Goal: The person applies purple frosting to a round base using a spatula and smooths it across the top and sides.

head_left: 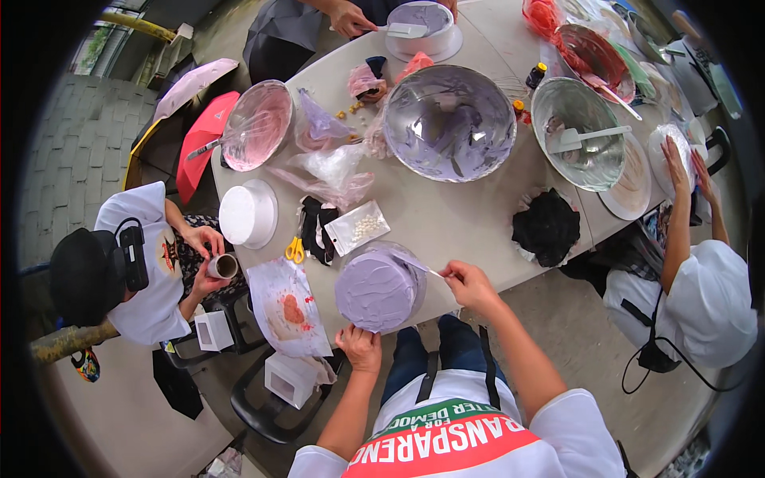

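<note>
A round cake coated in lilac frosting stands at the table's near edge, its top uneven with spread marks. My right hand grips the handle of a spatula, whose lilac-smeared blade lies against the cake's upper right side. At the cake's near lower edge, my left hand has its fingers curled; whatever they grip there is hidden. A frosting-stained paper sheet hangs over the table edge left of the cake. Beyond the cake lies a clear packet of white pearl-like beads, with yellow scissors beside it.
A large steel bowl smeared with lilac frosting stands farther back. Right of it is another bowl holding a white spatula. A white cake stands left, and black cloth lies right. Several people work around the table.
</note>
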Tool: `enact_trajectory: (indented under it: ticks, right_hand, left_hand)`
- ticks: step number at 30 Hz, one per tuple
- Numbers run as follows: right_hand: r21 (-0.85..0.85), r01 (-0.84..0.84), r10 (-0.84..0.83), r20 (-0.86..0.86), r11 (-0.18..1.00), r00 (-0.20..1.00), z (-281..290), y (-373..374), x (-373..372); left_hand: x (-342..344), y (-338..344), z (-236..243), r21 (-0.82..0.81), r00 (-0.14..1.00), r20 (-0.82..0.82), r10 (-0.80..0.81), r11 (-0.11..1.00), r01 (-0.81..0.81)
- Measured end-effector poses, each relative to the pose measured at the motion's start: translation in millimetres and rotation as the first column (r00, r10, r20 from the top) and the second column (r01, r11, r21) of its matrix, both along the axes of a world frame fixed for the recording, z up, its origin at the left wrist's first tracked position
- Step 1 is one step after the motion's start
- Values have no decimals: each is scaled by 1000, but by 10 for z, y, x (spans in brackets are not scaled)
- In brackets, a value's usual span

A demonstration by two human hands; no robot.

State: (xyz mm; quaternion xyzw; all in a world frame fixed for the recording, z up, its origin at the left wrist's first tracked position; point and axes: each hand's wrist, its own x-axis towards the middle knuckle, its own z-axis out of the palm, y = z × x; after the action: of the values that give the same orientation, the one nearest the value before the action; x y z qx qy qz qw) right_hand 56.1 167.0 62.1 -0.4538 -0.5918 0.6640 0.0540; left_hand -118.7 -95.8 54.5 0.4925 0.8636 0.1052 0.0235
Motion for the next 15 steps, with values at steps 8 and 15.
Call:
enact_trajectory:
  ticks: [8,15]
  right_hand:
    - [4,-150,148,117,989,982,-76,45,222]
    - [2,11,-11,85,1000,996,72,58,152]
  left_hand:
    - [6,-54,-68,-46,999,27,39,998,-37]
    - [-18,-75,-145,-24,1000,11,9,1000,-9]
